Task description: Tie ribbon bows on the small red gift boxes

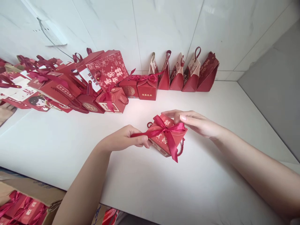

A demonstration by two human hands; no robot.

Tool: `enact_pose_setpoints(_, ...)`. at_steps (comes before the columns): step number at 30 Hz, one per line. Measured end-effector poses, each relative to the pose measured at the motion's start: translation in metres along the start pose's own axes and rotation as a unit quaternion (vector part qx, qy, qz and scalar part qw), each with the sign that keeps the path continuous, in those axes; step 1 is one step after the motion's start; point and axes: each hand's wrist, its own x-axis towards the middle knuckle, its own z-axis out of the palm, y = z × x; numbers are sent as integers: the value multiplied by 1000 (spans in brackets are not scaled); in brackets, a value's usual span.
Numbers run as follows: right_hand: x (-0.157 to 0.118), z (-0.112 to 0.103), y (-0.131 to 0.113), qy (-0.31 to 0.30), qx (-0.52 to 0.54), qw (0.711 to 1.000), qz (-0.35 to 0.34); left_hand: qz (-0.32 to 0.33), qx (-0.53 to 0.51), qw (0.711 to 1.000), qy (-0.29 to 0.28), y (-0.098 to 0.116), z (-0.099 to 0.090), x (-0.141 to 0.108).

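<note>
A small red gift box [156, 136] with gold lettering and twisted cord handles is between my hands at the middle of the table. A dark pink satin ribbon [172, 147] is tied in a bow over its top. My left hand [131, 138] is closed at the box's left edge, with one ribbon tail lying between thumb and forefinger. On the far right side, my right hand [189, 122] grips the box, its thumb beside a bow loop and its fingers partly hidden behind the lid.
Red gift boxes and bags [105, 72] crowd the table's back left; several upright boxes [177, 76] line the tiled wall. An open cardboard carton [47, 193] of ribboned boxes sits at lower left. Another person's hand [6, 112] shows at the left edge.
</note>
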Motion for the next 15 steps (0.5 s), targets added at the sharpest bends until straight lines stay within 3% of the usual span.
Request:
enact_pose_setpoints(4, 0, 0, 2, -12, -4, 1000, 17, -8, -32, 999, 20, 0, 0, -1)
enact_pose_setpoints(11, 4, 2, 14, 8, 48, 999, 21, 12, -30, 998, -49, -2, -1, -4)
enact_pose_setpoints(15, 5, 9, 24, 22, 118, 992, 36, 19, 23, 997, -73, -9, -2, -2)
